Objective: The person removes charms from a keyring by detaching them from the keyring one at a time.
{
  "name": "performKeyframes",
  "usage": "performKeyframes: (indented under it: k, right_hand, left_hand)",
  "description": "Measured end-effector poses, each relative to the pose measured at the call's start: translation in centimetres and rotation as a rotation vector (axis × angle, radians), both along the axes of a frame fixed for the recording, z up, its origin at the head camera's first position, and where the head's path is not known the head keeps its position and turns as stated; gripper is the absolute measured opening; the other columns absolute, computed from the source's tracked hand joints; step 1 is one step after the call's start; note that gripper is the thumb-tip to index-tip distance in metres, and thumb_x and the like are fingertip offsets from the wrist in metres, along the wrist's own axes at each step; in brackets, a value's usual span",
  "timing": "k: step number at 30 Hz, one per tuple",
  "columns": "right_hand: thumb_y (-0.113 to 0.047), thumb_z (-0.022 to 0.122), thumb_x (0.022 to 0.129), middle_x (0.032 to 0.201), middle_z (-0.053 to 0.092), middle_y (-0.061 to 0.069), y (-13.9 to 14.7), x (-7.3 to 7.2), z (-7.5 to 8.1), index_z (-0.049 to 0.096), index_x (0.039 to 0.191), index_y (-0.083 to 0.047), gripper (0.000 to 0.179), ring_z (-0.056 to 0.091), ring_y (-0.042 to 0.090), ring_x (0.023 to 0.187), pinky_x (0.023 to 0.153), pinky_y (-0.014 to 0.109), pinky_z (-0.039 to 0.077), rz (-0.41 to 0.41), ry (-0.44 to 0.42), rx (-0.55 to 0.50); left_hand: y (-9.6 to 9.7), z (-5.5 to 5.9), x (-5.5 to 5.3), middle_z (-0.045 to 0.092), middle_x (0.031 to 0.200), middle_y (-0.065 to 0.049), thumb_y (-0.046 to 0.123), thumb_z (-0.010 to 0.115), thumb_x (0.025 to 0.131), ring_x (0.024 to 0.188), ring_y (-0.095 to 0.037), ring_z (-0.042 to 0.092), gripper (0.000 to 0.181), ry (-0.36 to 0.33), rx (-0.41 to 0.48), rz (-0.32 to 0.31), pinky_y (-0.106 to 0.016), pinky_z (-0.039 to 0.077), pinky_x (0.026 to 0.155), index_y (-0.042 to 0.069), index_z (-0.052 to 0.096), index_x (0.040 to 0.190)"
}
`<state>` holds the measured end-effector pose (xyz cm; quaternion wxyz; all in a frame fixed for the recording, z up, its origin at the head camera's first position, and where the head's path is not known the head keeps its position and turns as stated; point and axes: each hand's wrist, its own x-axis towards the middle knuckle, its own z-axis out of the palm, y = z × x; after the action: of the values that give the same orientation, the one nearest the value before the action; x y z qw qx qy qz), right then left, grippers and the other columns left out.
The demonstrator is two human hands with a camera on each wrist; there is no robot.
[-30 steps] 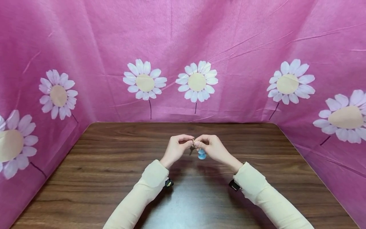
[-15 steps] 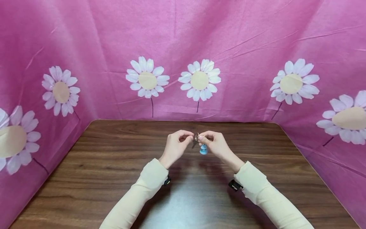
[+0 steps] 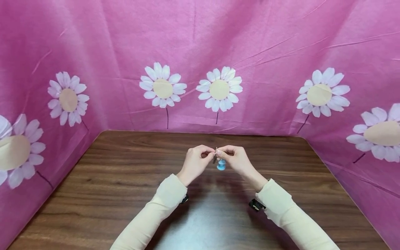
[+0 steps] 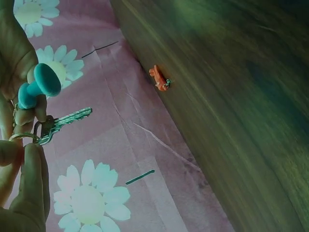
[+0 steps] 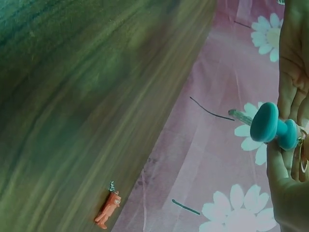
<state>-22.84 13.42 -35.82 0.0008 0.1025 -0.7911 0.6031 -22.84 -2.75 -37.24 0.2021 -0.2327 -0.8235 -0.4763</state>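
Note:
In the head view my left hand (image 3: 195, 159) and right hand (image 3: 239, 161) meet above the wooden table, fingertips nearly touching. Between them is a small metal key ring (image 4: 21, 136), which the left thumb and fingers pinch. The right fingers hold the ring's other side, partly hidden. From the ring a silver key (image 4: 72, 118) sticks out, its toothed blade pointing away from the fingers. A blue charm shaped like a push pin (image 3: 221, 164) hangs below the right fingertips. The right wrist view shows this charm (image 5: 265, 123) with part of the key behind it.
An orange figure charm (image 4: 159, 79) with a short chain lies near the table's far edge in both wrist views; the head view does not show it. Pink cloth (image 3: 268, 45) with white daisies surrounds the wooden table (image 3: 125, 166).
Half a second ago the left fingertips stood slightly apart from the ring; now they pinch it. The hands have come together again, and the blue charm still hangs at the right hand.

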Motion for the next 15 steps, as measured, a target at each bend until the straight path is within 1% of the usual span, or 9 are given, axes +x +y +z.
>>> performKeyframes:
  k: [4,9,12,15]
  right_hand:
    - [-0.008,0.063,0.085,0.079,0.07,0.015,-0.08,0.06,-0.32,0.064,0.101,0.011,0.025,0.065,0.008,0.066,0.06,0.02,0.052,-0.013,0.01,-0.01]
    - [-0.008,0.063,0.085,0.081,0.069,0.019,-0.26,0.12,-0.6,0.065,0.1,0.01,0.023,0.062,0.002,0.063,0.06,0.018,0.05,-0.046,0.039,0.017]
    - [-0.009,0.063,0.085,0.081,0.069,0.018,-0.36,0.27,-0.79,0.066,0.1,0.008,0.022,0.061,0.003,0.063,0.058,0.018,0.049,-0.073,0.044,0.035]
    - [-0.009,0.063,0.085,0.08,0.069,0.017,-0.44,0.38,-0.97,0.066,0.1,0.007,0.022,0.062,0.005,0.064,0.057,0.018,0.049,-0.081,0.041,0.027]
  left_hand:
    - [0.07,-0.18,-0.03,0.07,0.082,-0.003,0.009,0.065,0.081,0.073,-0.011,0.065,0.008,0.013,-0.053,0.012,-0.016,0.051,0.066,0.007,0.072,0.085]
    - [0.17,-0.21,-0.07,0.07,0.083,-0.001,0.011,0.064,0.082,0.071,-0.009,0.065,0.009,0.015,-0.097,0.023,-0.017,0.051,0.065,0.008,0.072,0.085]
    - [0.27,-0.12,-0.02,0.07,0.083,-0.001,0.012,0.063,0.082,0.071,-0.009,0.065,0.01,0.007,-0.124,0.024,-0.022,0.052,0.066,0.009,0.072,0.085]
    - [0.38,-0.01,0.02,0.07,0.081,0.0,0.012,0.062,0.081,0.07,-0.008,0.064,0.01,0.003,-0.142,0.031,-0.025,0.053,0.066,0.009,0.071,0.083]
